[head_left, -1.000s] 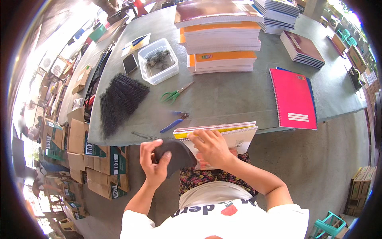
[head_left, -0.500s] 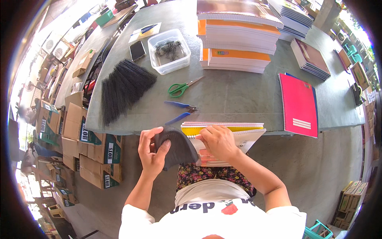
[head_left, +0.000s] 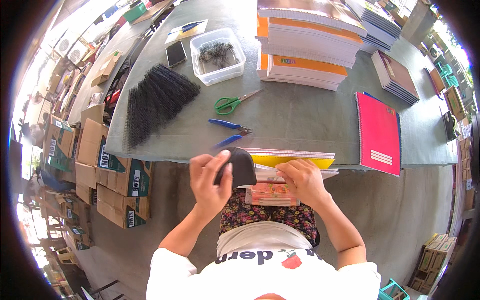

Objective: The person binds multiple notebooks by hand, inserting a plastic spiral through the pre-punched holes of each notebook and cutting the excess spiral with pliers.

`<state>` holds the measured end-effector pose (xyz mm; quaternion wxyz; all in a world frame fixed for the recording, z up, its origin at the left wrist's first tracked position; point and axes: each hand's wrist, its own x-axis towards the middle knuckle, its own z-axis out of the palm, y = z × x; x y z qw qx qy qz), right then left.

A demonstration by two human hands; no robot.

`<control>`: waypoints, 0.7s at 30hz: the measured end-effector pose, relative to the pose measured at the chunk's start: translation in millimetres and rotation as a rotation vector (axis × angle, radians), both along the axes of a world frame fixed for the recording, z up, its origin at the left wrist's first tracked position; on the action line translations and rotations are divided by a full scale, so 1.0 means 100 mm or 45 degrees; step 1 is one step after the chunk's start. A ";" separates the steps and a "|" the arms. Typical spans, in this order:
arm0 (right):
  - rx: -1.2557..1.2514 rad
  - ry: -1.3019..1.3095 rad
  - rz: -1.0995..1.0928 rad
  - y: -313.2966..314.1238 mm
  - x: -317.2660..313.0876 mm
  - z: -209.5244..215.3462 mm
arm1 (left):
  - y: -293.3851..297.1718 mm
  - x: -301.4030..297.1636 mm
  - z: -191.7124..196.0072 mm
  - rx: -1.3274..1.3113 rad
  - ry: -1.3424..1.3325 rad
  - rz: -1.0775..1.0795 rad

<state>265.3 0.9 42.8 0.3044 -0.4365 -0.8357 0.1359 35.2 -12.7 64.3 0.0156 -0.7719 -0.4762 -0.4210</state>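
Note:
My left hand (head_left: 210,177) is closed round a curved black rubbery pad (head_left: 242,169), fingers on its far side and thumb near me. The pad stands against the left end of a spiral notebook (head_left: 322,163) with a yellow inner page, at the table's near edge. My right hand (head_left: 302,182) pinches the notebook's white near pages or cover at the right; its fingertips partly hide what they grip. Below the notebook, a pinkish-orange printed packet or cover (head_left: 270,195) rests over my lap. Beyond the pad lie blue-handled cutters (head_left: 230,130) and green-handled scissors (head_left: 229,105).
Black wire spirals (head_left: 160,102) lie fanned at the left, near a clear plastic tub (head_left: 217,75) of wire scraps and a dark phone (head_left: 176,54). Tall notebook stacks (head_left: 310,45) rise at the back; a red notebook (head_left: 379,132) lies at the right. Cardboard boxes (head_left: 117,205) stand left.
My left hand and the black pad have moved right and slightly away from me, along the notebook's end. My right hand has shifted right along the notebook, still pinching it.

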 end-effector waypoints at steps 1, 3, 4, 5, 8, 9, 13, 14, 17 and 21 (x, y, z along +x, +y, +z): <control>-0.020 0.010 -0.015 0.00 -0.04 0.00 | -0.01 -0.01 -0.12 -0.057 0.045 -0.057; -0.039 0.023 -0.038 0.01 -0.04 -0.02 | -0.21 0.03 -0.21 -0.662 -0.089 -0.209; -0.016 0.028 -0.048 0.04 -0.02 -0.04 | -0.21 -0.04 -0.13 -0.679 0.060 -0.265; 0.006 0.033 -0.057 0.06 0.00 -0.06 | -0.15 -0.10 -0.04 -0.679 0.066 -0.270; 0.002 0.030 -0.005 0.07 0.01 -0.08 | 0.05 -0.03 0.10 0.061 -0.400 0.193; 0.004 0.038 0.010 0.05 -0.02 -0.08 | -0.01 0.02 0.00 0.066 -0.392 0.207; 0.061 0.051 -0.018 0.06 0.00 -0.08 | -0.09 0.06 0.01 -0.725 0.113 -0.368; 0.088 0.020 -0.006 0.04 0.04 -0.11 | 0.04 0.06 0.11 -0.316 -0.011 -0.175; 0.090 0.025 -0.066 0.00 0.02 -0.11 | 0.15 0.14 -0.06 0.212 -0.319 0.161; -0.197 -0.074 -0.218 -0.03 0.31 0.15 | -0.01 0.17 -0.05 -0.710 0.241 -0.547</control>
